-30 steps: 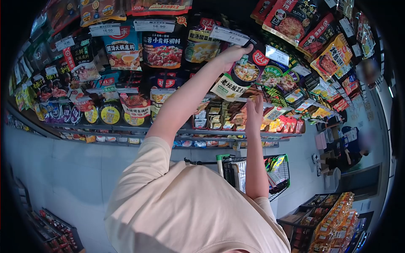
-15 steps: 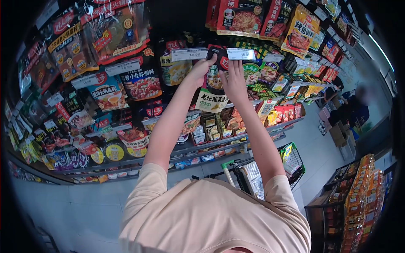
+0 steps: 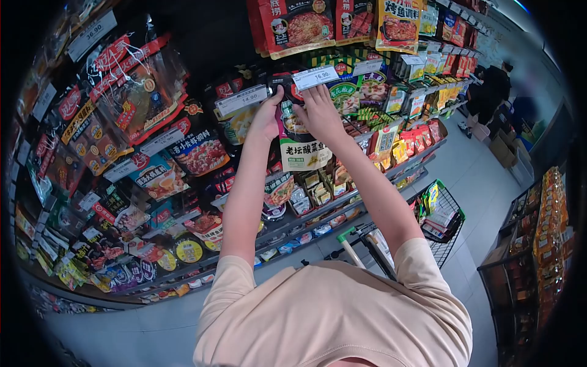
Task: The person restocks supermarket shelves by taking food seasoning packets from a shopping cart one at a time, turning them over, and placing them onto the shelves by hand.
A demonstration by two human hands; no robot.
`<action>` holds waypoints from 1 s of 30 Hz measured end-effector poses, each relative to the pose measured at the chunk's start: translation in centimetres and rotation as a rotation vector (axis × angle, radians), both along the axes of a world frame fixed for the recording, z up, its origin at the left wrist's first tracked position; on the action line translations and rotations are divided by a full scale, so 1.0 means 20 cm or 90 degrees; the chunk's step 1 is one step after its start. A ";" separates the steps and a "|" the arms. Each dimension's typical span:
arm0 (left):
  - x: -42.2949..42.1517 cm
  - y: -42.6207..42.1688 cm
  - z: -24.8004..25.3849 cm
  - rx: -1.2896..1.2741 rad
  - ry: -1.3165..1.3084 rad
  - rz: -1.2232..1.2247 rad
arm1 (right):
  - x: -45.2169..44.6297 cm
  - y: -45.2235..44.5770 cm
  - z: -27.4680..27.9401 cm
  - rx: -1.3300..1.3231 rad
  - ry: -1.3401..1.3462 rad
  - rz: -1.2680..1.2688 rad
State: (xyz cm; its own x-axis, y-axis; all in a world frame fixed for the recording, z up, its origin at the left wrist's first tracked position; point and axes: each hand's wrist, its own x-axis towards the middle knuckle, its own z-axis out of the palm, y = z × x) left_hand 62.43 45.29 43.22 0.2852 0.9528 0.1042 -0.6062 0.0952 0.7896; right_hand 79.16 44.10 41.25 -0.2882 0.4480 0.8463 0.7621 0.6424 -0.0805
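Observation:
A black and pale green food packet (image 3: 301, 154) hangs on the rack under a 16.90 price tag (image 3: 316, 77). My left hand (image 3: 266, 117) is at the packet's left edge, its thumb pointing up beside the 14.90 tag (image 3: 242, 100); the rest of its fingers are hidden. Across the packet's upper right lies my right hand (image 3: 320, 116), fingers stretched out and their tips just under the 16.90 tag. Green pouches (image 3: 344, 96) hang right of it.
Hanging packets fill the rack, with red pouches (image 3: 304, 29) above. A shopping cart (image 3: 455, 226) holding goods stands at the lower right. Beyond it are a stocked shelf (image 3: 511, 275), cardboard boxes (image 3: 504, 148) and a person (image 3: 493, 92) in dark clothes.
My right hand has come up from below onto the packet, and my left hand has shifted from the tag to the packet's left edge. The view has turned, bringing the cart further right.

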 end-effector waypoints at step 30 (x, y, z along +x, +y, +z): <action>-0.07 0.10 -0.12 -0.048 -0.076 -0.110 | 0.01 0.02 -0.05 -0.061 0.049 0.018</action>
State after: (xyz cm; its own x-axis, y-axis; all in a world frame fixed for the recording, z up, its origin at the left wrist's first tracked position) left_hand 61.06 47.23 40.83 0.4351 0.8971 0.0770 -0.6644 0.2622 0.6999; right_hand 79.27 44.47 40.26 -0.2372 0.5203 0.8204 0.7329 0.6502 -0.2004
